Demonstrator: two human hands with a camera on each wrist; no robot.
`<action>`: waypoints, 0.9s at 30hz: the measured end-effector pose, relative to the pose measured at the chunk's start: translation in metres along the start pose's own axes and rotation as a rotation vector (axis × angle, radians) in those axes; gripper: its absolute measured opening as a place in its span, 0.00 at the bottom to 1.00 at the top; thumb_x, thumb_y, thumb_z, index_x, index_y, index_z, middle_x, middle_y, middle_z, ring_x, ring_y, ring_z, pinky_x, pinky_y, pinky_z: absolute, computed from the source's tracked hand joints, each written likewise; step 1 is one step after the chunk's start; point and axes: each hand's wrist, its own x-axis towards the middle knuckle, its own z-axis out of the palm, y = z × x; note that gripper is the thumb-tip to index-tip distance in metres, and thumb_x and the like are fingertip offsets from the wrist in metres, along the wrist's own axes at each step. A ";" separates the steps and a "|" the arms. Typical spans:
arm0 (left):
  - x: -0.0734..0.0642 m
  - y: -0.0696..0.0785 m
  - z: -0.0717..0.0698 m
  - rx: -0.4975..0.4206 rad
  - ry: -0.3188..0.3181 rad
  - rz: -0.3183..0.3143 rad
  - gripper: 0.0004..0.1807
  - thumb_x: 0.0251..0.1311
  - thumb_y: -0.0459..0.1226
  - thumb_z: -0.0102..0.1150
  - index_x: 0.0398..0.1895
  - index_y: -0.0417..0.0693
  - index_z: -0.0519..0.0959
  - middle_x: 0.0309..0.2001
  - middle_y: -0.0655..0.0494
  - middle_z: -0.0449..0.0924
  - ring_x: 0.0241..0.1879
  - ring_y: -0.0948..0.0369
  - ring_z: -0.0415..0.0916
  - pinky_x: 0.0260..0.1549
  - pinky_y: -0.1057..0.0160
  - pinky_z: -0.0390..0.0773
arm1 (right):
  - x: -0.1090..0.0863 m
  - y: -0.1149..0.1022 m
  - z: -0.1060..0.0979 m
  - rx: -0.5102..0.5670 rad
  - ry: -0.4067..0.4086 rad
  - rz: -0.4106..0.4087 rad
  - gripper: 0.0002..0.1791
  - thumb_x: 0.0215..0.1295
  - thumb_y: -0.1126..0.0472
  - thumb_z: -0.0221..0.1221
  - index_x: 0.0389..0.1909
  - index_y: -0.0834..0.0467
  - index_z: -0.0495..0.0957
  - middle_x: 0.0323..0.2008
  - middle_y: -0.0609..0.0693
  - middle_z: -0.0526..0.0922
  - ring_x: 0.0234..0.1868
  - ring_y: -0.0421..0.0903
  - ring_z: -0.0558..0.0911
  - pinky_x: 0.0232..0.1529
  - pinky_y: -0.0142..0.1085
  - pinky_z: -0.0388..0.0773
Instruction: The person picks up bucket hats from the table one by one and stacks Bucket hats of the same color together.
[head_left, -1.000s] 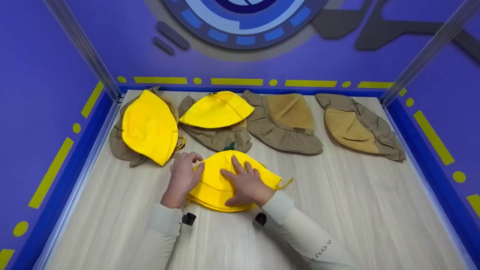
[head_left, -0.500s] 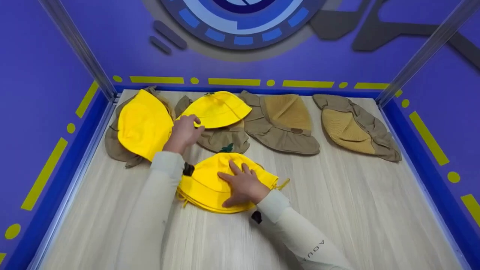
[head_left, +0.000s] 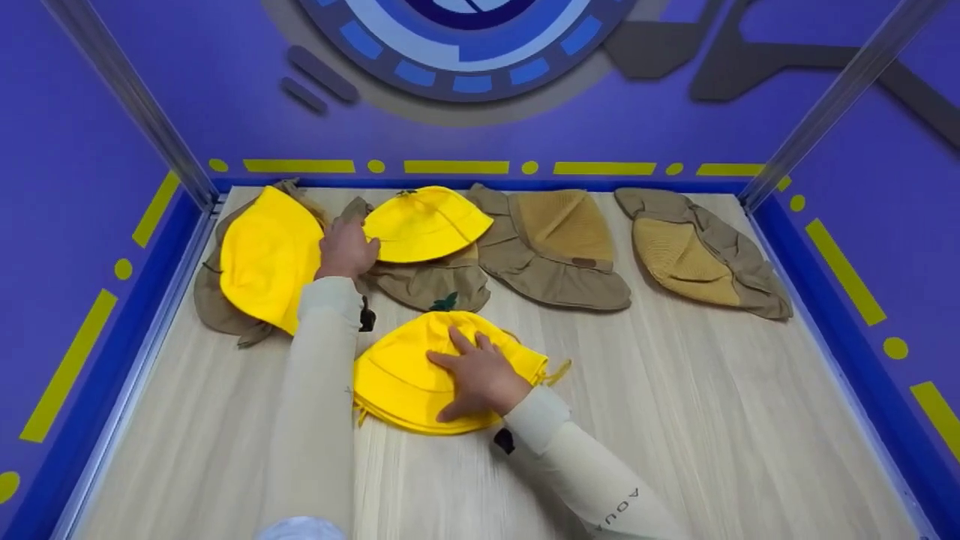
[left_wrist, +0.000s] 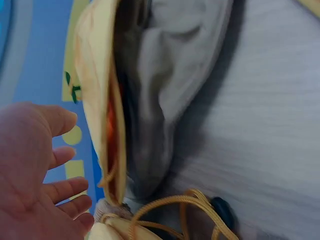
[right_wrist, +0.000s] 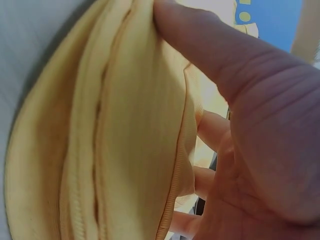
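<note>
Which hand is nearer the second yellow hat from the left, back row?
Left. The left hand is just beside that back yellow hat, at its left edge in the head view; the right hand is closer to the person, resting on the front yellow hat.

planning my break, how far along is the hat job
Apparently done: two yellow hats lie over brown hats. In hand: the right hand rests on the front yellow hat; the left hand is beside a back one. Probably left: two bare brown hats at right.

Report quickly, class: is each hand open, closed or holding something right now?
Left hand: open, holding nothing.
Right hand: open, spread on the front yellow hat.
</note>
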 end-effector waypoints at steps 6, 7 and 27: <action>0.000 -0.005 0.001 0.046 -0.065 -0.025 0.45 0.72 0.53 0.55 0.80 0.37 0.51 0.78 0.33 0.54 0.76 0.33 0.51 0.73 0.32 0.51 | -0.003 -0.001 0.000 0.006 0.017 -0.013 0.54 0.49 0.32 0.73 0.78 0.30 0.59 0.84 0.50 0.44 0.80 0.69 0.51 0.78 0.60 0.54; 0.000 -0.005 0.001 0.055 -0.073 -0.027 0.47 0.71 0.54 0.55 0.81 0.37 0.49 0.79 0.32 0.52 0.76 0.32 0.50 0.74 0.32 0.50 | -0.003 -0.001 0.000 0.002 0.021 -0.013 0.54 0.49 0.32 0.74 0.78 0.30 0.59 0.84 0.50 0.44 0.80 0.69 0.52 0.78 0.59 0.54; 0.000 -0.004 0.013 -0.059 0.093 -0.057 0.43 0.57 0.46 0.75 0.67 0.30 0.67 0.61 0.32 0.72 0.62 0.39 0.66 0.67 0.41 0.66 | -0.002 -0.002 0.000 0.002 0.038 -0.007 0.54 0.49 0.34 0.75 0.78 0.32 0.60 0.84 0.51 0.45 0.80 0.68 0.52 0.78 0.60 0.53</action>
